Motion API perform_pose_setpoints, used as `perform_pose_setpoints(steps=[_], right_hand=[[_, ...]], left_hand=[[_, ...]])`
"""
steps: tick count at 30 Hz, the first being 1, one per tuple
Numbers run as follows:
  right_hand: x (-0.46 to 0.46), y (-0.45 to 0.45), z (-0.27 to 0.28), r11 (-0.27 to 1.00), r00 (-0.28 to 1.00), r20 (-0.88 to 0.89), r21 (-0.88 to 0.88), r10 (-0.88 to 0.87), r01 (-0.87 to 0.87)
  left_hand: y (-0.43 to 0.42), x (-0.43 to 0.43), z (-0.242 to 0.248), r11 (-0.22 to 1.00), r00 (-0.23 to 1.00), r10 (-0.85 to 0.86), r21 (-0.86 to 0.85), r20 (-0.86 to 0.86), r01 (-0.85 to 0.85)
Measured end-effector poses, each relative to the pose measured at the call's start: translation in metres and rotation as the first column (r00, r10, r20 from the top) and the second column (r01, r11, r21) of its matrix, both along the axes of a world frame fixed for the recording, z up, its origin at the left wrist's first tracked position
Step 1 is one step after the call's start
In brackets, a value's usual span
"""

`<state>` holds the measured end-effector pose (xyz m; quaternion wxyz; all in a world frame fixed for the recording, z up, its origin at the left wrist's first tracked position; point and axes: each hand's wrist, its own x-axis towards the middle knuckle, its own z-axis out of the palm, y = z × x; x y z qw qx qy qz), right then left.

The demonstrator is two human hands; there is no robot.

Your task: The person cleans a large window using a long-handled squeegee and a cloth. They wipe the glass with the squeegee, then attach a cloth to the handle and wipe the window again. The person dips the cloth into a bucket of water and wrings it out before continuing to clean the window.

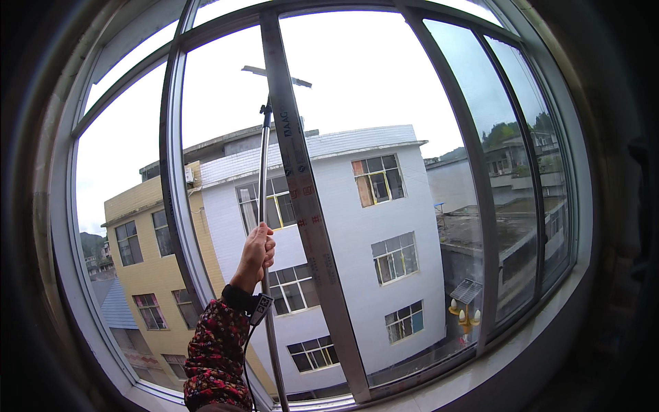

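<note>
My left hand [256, 253] is closed around the metal pole [264, 180] of a long-handled window squeegee. A dark clamp [265, 109] joins the upper pole to the head. The squeegee head [302, 82] is tilted and lies partly behind the middle upright frame bar [309, 206], on its outer side. The pole runs down past my wrist to the bottom of the picture. My sleeve is dark with a red floral pattern, and a small device with a cable sits at the wrist. My right hand is out of view.
The metal window frame [172, 170] surrounds the pole, with a glass pane [458, 154] on the right. A pale sill [479, 378] runs along the bottom. Outside stand a white building [334, 216], a yellowish building [121, 206] and a lamp with a solar panel [467, 291].
</note>
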<state>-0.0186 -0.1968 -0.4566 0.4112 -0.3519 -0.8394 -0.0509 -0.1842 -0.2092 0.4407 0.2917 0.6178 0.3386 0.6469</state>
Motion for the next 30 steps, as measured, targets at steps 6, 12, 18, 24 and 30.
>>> perform_pose_setpoints(steps=[6,12,18,24,30], right_hand=[[0.001,-0.009,0.003,0.985,0.99,-0.006,-0.107,-0.138,0.137],[0.005,0.006,-0.017,0.954,0.965,0.004,-0.15,-0.263,0.26],[0.023,0.008,0.051,0.943,0.948,-0.062,-0.147,-0.311,0.3],[0.142,-0.122,0.338,0.788,0.908,-0.411,-0.529,0.085,-0.313],[0.149,-0.173,0.476,0.614,0.858,-0.512,-0.69,-0.039,-0.384]], left_hand=[[0.061,0.029,0.057,0.993,0.991,-0.116,-0.016,-0.072,0.115],[0.118,0.053,0.088,0.923,0.928,-0.372,0.112,0.021,0.367],[0.162,0.089,0.083,0.9,0.907,-0.403,0.125,-0.122,0.417],[0.166,0.126,0.032,0.951,0.955,-0.293,0.095,-0.045,0.296],[0.171,0.144,0.041,0.93,0.953,-0.302,0.211,-0.026,0.301]])
